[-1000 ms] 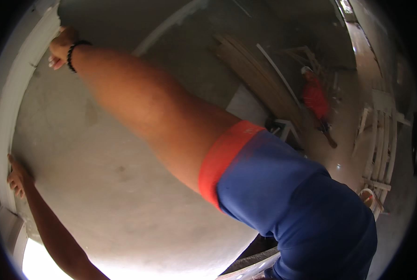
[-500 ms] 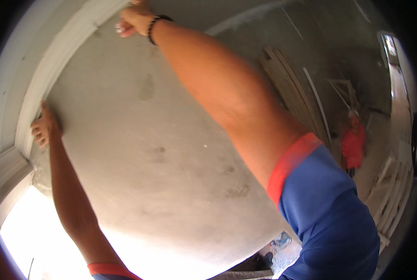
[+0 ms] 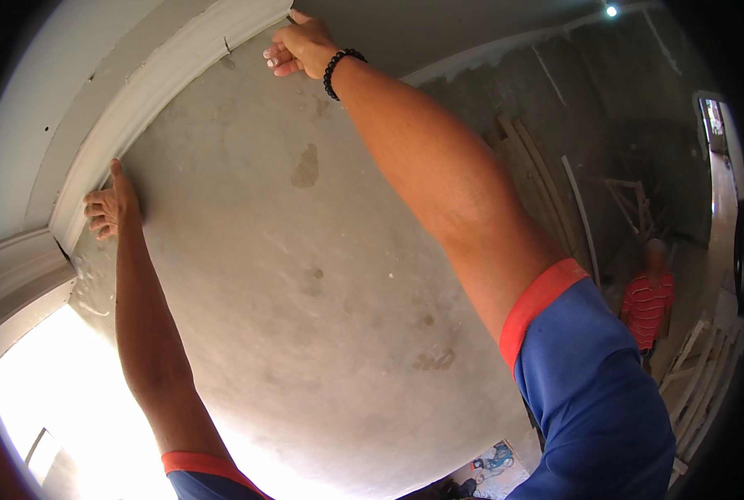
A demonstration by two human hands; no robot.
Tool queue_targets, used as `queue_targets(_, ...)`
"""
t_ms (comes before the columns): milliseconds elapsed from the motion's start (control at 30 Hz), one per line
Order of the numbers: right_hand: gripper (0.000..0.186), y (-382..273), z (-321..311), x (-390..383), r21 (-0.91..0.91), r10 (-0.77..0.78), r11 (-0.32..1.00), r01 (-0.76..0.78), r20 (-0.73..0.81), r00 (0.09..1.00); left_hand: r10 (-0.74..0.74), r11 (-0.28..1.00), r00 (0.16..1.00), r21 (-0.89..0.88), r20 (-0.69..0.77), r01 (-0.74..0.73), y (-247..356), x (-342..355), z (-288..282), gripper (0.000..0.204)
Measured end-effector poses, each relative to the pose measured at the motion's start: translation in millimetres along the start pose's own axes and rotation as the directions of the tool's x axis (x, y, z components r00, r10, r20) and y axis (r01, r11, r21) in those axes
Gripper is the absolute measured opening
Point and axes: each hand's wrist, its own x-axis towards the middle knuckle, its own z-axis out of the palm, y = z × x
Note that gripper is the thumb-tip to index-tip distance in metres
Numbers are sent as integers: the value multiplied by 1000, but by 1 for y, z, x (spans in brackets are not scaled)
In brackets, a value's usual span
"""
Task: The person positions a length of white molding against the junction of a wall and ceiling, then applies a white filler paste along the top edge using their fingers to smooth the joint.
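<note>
A long white cornice moulding (image 3: 147,100) runs along the top of the grey plastered wall (image 3: 322,283). My left hand (image 3: 112,204) touches the moulding's lower edge near the corner, thumb up and fingers apart. Farther along, my right hand (image 3: 299,46), with a black bead bracelet, is raised at the moulding's edge; its fingers are curled, and what they grip there is too small to make out.
Long boards (image 3: 532,179) and a pale strip (image 3: 578,208) lean at the back right. A person in a red striped shirt (image 3: 645,304) stands near a slatted wooden structure (image 3: 705,383). A bright opening (image 3: 47,367) is at lower left, a small light (image 3: 612,10) at top.
The view has swung, so both arms, the moulding and the wall sit farther right, with more ceiling showing. The person in red looks more upright. Both hands remain at the moulding.
</note>
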Motion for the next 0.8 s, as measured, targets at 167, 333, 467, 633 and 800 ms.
queue_targets(167, 78, 0, -1, 3, 36, 3, 999, -3, -18, 1000, -9, 1000, 1000, 1, 23, 9, 4, -3, -3, 119)
queue_targets(333, 79, -2, 1, 0, 17, -3, 1000, 3, -3, 1000, -2, 1000, 1000, 17, 25, 1, 0, -1, -5, 118)
queue_targets(467, 82, -4, -2, -1, -6, -2, 1000, 2, 39, 999, 11, 1000, 1000, 11, 22, -11, -1, 2, -4, 120)
queue_targets(633, 86, 3, -3, 4, 45, -31, 999, 27, 84, 996, 26, 998, 998, 54, -53, -23, -18, 20, 19, 126)
queue_targets(800, 81, 10, 3, 3, 65, -86, 994, 90, -59, 994, 6, 998, 985, 63, -170, 5, -26, 48, 45, 123)
